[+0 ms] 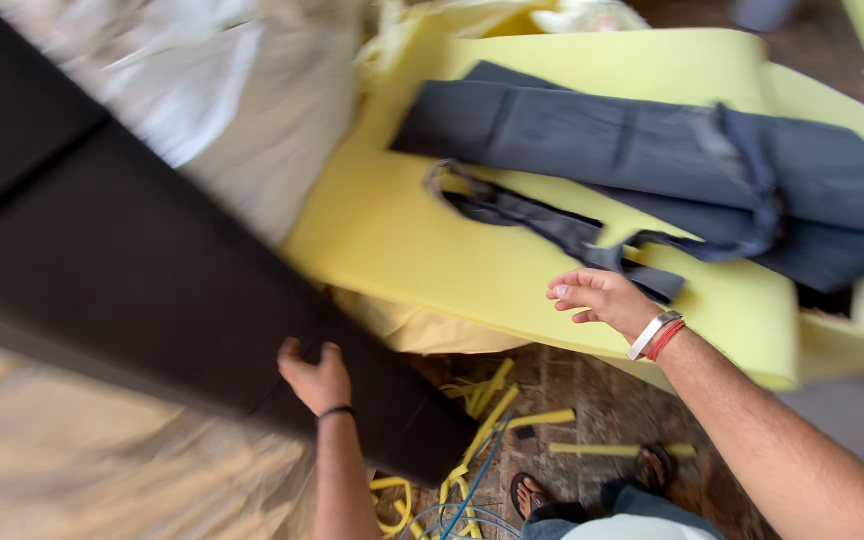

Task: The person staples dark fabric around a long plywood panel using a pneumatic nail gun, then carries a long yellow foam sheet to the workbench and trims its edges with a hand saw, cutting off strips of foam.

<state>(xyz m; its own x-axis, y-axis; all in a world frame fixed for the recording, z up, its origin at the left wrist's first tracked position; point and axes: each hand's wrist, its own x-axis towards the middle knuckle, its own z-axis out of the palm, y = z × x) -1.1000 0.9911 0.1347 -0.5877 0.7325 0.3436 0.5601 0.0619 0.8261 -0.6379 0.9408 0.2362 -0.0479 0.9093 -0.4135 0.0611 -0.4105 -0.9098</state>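
The dark panel [122, 270], long, flat and matte brown-black, slants across the left of the view over pale sheeting. The left hand [317, 380] grips its lower edge, fingers curled over it. The right hand [602, 298] hovers half-open and empty over yellow foam [402, 240] carrying grey fabric [632, 150].

A folded dark grey fabric cover [652, 160] lies on a thick yellow foam slab [432, 250]. Left of the slab slants a long dark brown upholstered panel [122, 260]. Thin yellow foam strips [482, 400] lie on the floor [602, 400] before the slab.
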